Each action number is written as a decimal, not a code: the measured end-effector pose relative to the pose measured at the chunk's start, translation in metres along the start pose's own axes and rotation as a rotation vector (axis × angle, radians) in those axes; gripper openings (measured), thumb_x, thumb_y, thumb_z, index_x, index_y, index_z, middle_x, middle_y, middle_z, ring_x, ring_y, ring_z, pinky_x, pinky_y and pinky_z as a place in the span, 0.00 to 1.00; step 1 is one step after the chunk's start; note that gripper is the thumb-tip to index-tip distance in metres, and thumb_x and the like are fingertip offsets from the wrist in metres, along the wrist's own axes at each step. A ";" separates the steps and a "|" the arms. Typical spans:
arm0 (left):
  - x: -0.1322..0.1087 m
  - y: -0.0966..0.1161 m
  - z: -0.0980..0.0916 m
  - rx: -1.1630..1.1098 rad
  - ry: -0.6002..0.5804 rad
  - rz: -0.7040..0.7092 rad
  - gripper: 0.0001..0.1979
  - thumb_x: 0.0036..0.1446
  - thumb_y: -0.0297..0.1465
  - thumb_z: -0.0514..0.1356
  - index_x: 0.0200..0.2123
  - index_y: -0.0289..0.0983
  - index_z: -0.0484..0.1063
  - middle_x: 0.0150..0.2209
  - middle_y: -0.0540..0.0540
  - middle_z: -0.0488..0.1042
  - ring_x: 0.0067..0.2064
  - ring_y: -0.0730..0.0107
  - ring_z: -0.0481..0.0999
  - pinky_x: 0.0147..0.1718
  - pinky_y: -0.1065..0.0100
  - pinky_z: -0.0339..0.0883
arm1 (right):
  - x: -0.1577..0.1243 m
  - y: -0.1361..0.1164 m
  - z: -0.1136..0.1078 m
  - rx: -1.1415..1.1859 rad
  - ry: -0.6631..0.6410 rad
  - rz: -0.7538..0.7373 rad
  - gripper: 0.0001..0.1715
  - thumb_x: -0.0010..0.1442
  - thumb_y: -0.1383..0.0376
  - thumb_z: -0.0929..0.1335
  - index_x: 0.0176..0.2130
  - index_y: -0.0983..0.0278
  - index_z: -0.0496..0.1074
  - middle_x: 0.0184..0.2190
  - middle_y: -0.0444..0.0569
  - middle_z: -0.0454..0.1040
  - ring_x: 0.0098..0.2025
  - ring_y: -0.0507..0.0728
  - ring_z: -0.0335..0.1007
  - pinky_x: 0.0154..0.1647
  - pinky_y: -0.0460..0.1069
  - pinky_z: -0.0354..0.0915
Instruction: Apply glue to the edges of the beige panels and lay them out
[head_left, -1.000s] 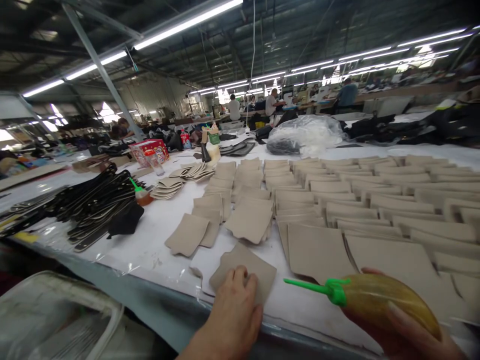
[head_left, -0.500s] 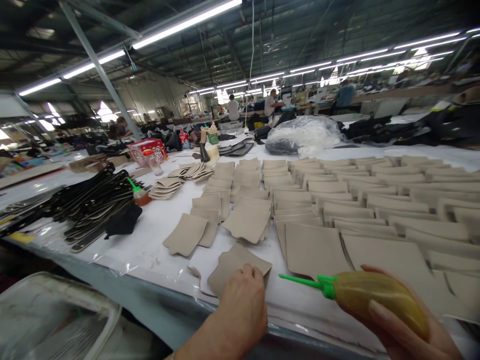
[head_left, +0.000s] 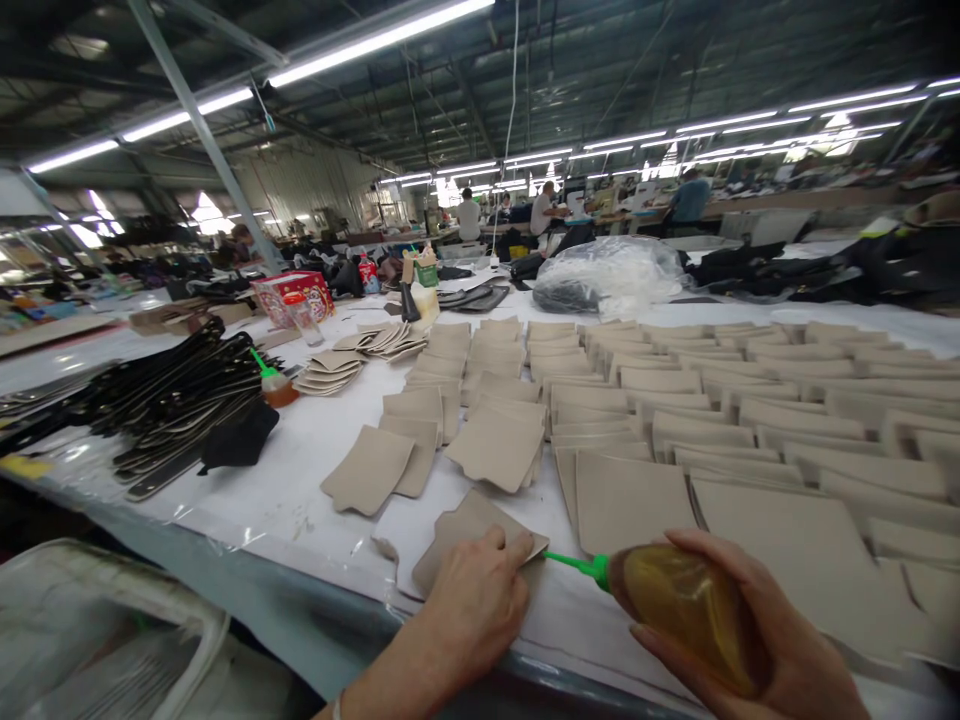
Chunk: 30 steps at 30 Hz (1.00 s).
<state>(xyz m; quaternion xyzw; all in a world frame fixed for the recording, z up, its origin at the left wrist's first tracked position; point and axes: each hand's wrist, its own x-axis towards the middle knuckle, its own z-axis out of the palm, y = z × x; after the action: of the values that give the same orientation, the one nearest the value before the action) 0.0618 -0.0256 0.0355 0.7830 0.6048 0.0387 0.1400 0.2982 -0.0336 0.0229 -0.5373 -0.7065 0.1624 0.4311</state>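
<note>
My left hand [head_left: 480,590] is closed at the near edge of a beige leather-like piece [head_left: 454,530], its fingers curled over the right corner. In my right hand [head_left: 784,625] is a squeeze bottle [head_left: 675,600] of amber liquid, lying on its side. Its long green nozzle [head_left: 577,565] points left, the tip touching or almost touching the piece's right corner by my left fingers. Just beyond lie further beige pieces [head_left: 371,470], and rows of overlapping ones [head_left: 637,495] spread to the right.
Black strap-like pieces [head_left: 187,400] are heaped at the left, beside a second green-tipped bottle [head_left: 279,388]. A red box [head_left: 296,295] and a clear plastic bag [head_left: 611,272] stand farther back. Below the table edge is a pale bin [head_left: 202,650]. People sit at machines in the background.
My right hand has brought the bottle left, so its nozzle tip now meets the beige piece's corner area. My left index finger has stretched toward that corner.
</note>
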 end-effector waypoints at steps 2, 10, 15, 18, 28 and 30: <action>0.000 0.000 0.000 -0.006 0.000 -0.004 0.21 0.58 0.26 0.47 0.51 0.46 0.68 0.37 0.46 0.74 0.32 0.61 0.75 0.32 0.64 0.66 | 0.003 0.001 0.001 -0.014 -0.005 -0.069 0.29 0.59 0.44 0.68 0.54 0.53 0.62 0.48 0.45 0.69 0.45 0.60 0.71 0.48 0.51 0.68; 0.000 0.001 0.002 0.000 -0.017 -0.011 0.20 0.59 0.27 0.46 0.52 0.45 0.66 0.39 0.44 0.73 0.35 0.56 0.76 0.34 0.58 0.70 | 0.006 -0.001 0.004 -0.040 -0.040 -0.244 0.24 0.62 0.51 0.68 0.54 0.54 0.62 0.48 0.48 0.68 0.43 0.60 0.71 0.47 0.50 0.69; 0.000 0.002 0.002 -0.002 -0.023 -0.014 0.18 0.62 0.31 0.46 0.53 0.46 0.65 0.40 0.44 0.73 0.35 0.55 0.76 0.35 0.56 0.71 | 0.005 0.000 0.003 -0.030 -0.031 -0.174 0.26 0.60 0.49 0.69 0.53 0.56 0.64 0.47 0.49 0.69 0.42 0.61 0.72 0.46 0.51 0.69; -0.001 0.002 -0.001 -0.010 -0.030 -0.012 0.18 0.63 0.31 0.45 0.54 0.46 0.65 0.39 0.44 0.73 0.35 0.56 0.76 0.36 0.56 0.71 | 0.006 0.001 0.003 -0.045 -0.016 -0.152 0.26 0.61 0.47 0.68 0.53 0.55 0.64 0.46 0.48 0.70 0.40 0.60 0.72 0.45 0.50 0.70; -0.004 0.002 -0.004 -0.011 -0.038 -0.005 0.18 0.63 0.30 0.46 0.53 0.46 0.65 0.37 0.45 0.72 0.33 0.59 0.75 0.34 0.61 0.68 | 0.006 0.006 0.003 0.007 -0.042 -0.031 0.26 0.58 0.48 0.70 0.51 0.55 0.65 0.45 0.45 0.72 0.41 0.58 0.73 0.42 0.46 0.70; -0.004 0.001 -0.005 -0.016 -0.029 -0.001 0.18 0.63 0.31 0.46 0.52 0.47 0.66 0.37 0.46 0.71 0.33 0.60 0.74 0.33 0.62 0.67 | 0.007 0.010 0.002 0.015 -0.039 -0.027 0.26 0.57 0.49 0.71 0.51 0.54 0.65 0.45 0.44 0.72 0.41 0.57 0.73 0.43 0.45 0.70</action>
<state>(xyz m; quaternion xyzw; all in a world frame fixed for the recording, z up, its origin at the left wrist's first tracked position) 0.0610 -0.0289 0.0406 0.7821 0.6027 0.0321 0.1550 0.3022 -0.0233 0.0180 -0.5211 -0.7207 0.1723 0.4235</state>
